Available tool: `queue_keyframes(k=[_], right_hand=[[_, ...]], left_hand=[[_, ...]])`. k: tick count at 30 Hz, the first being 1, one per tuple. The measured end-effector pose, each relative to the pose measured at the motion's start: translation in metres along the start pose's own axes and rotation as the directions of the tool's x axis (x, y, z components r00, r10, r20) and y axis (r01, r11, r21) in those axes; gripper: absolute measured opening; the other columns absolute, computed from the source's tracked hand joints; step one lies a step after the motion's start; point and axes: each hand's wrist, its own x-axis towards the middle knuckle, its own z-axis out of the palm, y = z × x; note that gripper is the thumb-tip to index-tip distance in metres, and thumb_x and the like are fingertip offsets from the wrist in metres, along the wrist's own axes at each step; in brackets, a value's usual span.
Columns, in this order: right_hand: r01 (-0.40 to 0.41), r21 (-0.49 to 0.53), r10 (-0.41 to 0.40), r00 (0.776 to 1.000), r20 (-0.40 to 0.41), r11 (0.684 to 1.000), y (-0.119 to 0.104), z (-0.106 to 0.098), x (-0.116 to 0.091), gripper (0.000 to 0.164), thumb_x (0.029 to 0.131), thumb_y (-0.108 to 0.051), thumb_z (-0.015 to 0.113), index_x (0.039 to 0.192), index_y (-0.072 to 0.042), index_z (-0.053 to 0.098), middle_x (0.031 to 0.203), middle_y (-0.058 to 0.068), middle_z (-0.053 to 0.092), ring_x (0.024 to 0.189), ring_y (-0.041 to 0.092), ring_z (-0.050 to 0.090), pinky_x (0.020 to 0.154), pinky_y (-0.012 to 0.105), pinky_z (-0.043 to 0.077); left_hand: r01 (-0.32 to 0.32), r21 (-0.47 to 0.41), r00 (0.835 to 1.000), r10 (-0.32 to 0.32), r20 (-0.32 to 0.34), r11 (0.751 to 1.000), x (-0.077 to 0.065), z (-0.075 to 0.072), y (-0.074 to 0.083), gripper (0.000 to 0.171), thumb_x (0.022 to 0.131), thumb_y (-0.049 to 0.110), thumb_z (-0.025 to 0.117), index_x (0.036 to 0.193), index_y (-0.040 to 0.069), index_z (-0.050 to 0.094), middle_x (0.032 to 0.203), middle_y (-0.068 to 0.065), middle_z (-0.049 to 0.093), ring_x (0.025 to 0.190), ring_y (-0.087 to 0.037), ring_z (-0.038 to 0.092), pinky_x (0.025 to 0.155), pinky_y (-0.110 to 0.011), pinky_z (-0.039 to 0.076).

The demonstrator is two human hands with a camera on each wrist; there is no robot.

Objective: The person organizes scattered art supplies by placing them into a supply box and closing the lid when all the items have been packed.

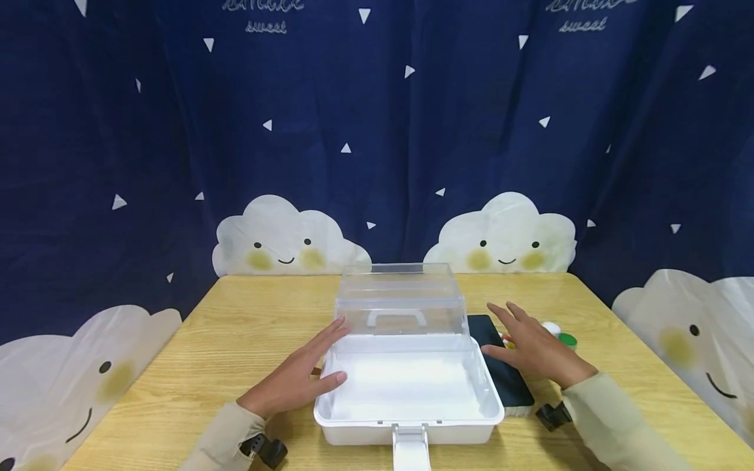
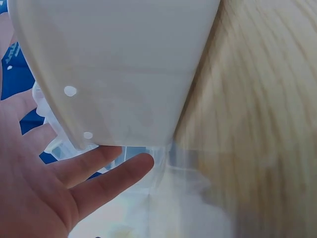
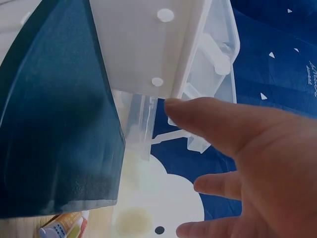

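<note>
A white plastic storage box [image 1: 412,386] stands with its clear lid [image 1: 400,307] swung back; nothing lies inside. The lid has a white handle [image 1: 396,316], and a white latch [image 1: 411,448] hangs down at the front. My left hand [image 1: 303,373] is at the box's left rim, fingers extended and thumb over the edge; whether it touches is hard to tell. In the left wrist view its fingers spread beside the box's side wall [image 2: 124,74]. To the right of the box, my right hand [image 1: 533,343] hovers with fingers spread, holding nothing, above a dark-covered, book-like block [image 1: 501,373].
Beyond the dark block lie small red, yellow and white items [image 1: 506,341], printed tubes [image 3: 62,225] in the right wrist view. A white round top [image 1: 552,328] and a green lid [image 1: 568,340] show behind my right hand. A blue curtain [image 1: 377,131] borders the wooden table [image 1: 259,314].
</note>
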Motion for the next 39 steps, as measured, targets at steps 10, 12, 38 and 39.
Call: queue_keyframes(k=[10,12,38,39], right_hand=[[0.000,-0.021,0.000,1.000,0.020,1.000,-0.002,0.002,-0.001,0.088,0.083,-0.055,0.068,0.149,-0.009,0.033,0.149,0.034,0.024,0.122,0.051,0.045,0.087,0.067,0.044],[0.006,-0.013,-0.006,1.000,0.019,1.000,-0.002,0.003,-0.001,0.088,0.082,-0.054,0.069,0.148,-0.008,0.033,0.148,0.035,0.024,0.115,0.045,0.053,0.084,0.063,0.048],[-0.008,-0.045,0.011,0.997,0.071,0.999,-0.006,0.017,-0.005,0.081,0.083,-0.049,0.071,0.146,-0.010,0.040,0.143,0.036,0.033,0.119,0.054,0.045,0.084,0.064,0.048],[-0.007,-0.046,0.010,0.998,0.069,0.999,-0.006,0.017,-0.005,0.080,0.083,-0.049,0.071,0.146,-0.010,0.041,0.143,0.035,0.033,0.119,0.053,0.045,0.085,0.063,0.049]], left_hand=[[-0.024,0.002,1.000,0.024,0.001,1.000,0.001,0.003,-0.004,0.063,0.089,0.040,0.068,0.145,0.037,0.039,0.161,0.013,0.007,0.141,-0.022,0.029,0.087,-0.032,0.054],[-0.025,0.001,1.000,0.025,0.000,1.000,-0.001,0.003,-0.005,0.063,0.088,0.039,0.070,0.143,0.037,0.040,0.161,0.012,0.007,0.141,-0.022,0.028,0.088,-0.034,0.053],[-0.052,-0.026,0.998,0.052,-0.023,0.998,-0.003,0.005,-0.006,0.061,0.085,0.035,0.073,0.139,0.035,0.045,0.159,0.018,0.009,0.139,-0.023,0.033,0.085,-0.030,0.054],[-0.050,-0.027,0.999,0.049,-0.023,0.998,-0.003,0.005,-0.006,0.061,0.085,0.035,0.073,0.139,0.035,0.045,0.159,0.018,0.009,0.139,-0.023,0.033,0.085,-0.030,0.054]])
